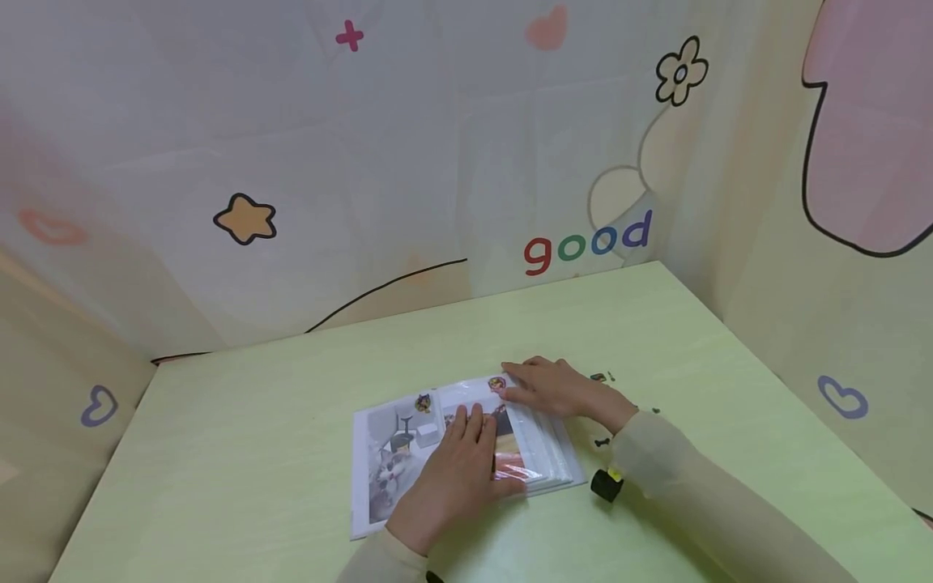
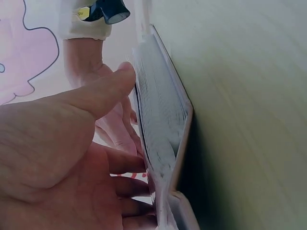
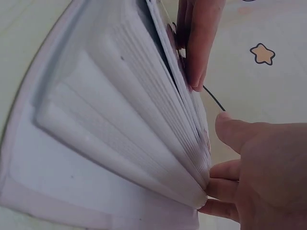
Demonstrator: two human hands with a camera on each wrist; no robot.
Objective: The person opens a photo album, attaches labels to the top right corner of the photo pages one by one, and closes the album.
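Note:
An album [image 1: 547, 453] of clear-sleeved pages lies open on the pale green table [image 1: 255, 453]. Its left page carries a grey cat picture [image 1: 389, 478] and a small round sticker [image 1: 423, 402]. My left hand [image 1: 459, 465] rests with extended fingers on the right page, covering part of its picture; the thumb lies near the bottom edge. My right hand [image 1: 550, 389] touches the album's top right corner, its thumb near another round sticker [image 1: 497, 382]. In the right wrist view, the right fingers [image 3: 223, 189] meet the fanned page edges [image 3: 120, 96], while the thumb stands apart from them.
Several small dark pieces, among them a bone-shaped one [image 1: 602, 442], lie on the table right of the album. A black device [image 1: 607, 484] sits at the right wrist. Printed cloth walls [image 1: 364, 162] stand behind the table and along its sides.

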